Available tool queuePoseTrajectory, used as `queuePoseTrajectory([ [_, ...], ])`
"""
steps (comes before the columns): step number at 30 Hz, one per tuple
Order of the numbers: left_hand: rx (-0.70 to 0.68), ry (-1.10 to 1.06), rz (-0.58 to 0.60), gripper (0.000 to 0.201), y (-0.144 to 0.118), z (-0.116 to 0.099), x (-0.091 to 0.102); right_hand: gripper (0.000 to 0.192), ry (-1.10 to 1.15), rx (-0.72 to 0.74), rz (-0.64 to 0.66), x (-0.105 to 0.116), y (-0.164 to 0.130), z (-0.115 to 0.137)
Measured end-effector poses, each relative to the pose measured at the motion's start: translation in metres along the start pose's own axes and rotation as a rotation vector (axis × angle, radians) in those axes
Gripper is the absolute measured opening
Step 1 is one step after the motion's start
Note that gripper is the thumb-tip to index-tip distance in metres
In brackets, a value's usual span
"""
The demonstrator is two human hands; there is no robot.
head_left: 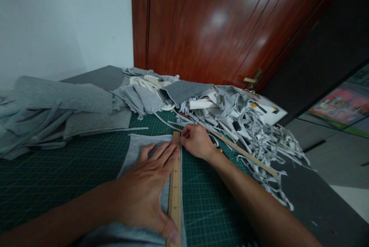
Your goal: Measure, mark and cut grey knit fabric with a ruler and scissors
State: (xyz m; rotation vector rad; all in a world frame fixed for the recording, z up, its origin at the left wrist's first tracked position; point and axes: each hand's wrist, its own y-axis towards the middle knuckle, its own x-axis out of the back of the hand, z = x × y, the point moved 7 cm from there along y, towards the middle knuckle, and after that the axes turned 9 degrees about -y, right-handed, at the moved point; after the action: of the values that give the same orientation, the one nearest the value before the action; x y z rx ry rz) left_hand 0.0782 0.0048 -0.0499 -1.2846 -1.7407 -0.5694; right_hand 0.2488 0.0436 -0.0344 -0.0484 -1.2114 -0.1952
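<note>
A wooden ruler (174,185) lies lengthwise along the right edge of a grey fabric piece (135,151), on a green cutting mat (207,201). My left hand (147,185) is spread flat over both, with its fingertips and thumb pressing on the ruler and nothing gripped. Beside the ruler's far end, my right hand (196,141) is closed, its fingers curled in at the fabric's right edge. Whatever sits between those fingers is hidden.
Grey and white fabric pieces (184,91) are heaped at the back. Thin fabric strips (259,139) tangle on the right, around a second wooden ruler (245,154). Folded grey cloth (63,97) lies at left. A brown door (201,27) stands behind the table.
</note>
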Motion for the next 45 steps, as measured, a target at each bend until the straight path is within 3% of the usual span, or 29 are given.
queuePoseTrajectory([
  [9,0.035,0.019,0.054,0.152,0.000,-0.003,0.001,0.016,-0.016,-0.010,0.002,0.012,-0.003,-0.009],
  [19,0.041,0.028,0.054,0.151,0.000,-0.004,0.001,0.019,-0.019,-0.009,0.039,-0.005,-0.001,-0.005],
  [29,0.006,-0.019,-0.009,0.152,-0.003,-0.007,0.005,0.017,0.041,-0.009,0.084,0.003,-0.005,-0.013],
  [37,0.047,-0.023,0.027,0.159,0.002,-0.001,-0.002,0.017,0.058,-0.042,0.071,-0.009,-0.008,-0.006],
  [45,0.054,0.046,0.080,0.159,0.000,-0.004,-0.001,0.019,0.154,0.007,0.132,-0.002,-0.025,-0.003],
])
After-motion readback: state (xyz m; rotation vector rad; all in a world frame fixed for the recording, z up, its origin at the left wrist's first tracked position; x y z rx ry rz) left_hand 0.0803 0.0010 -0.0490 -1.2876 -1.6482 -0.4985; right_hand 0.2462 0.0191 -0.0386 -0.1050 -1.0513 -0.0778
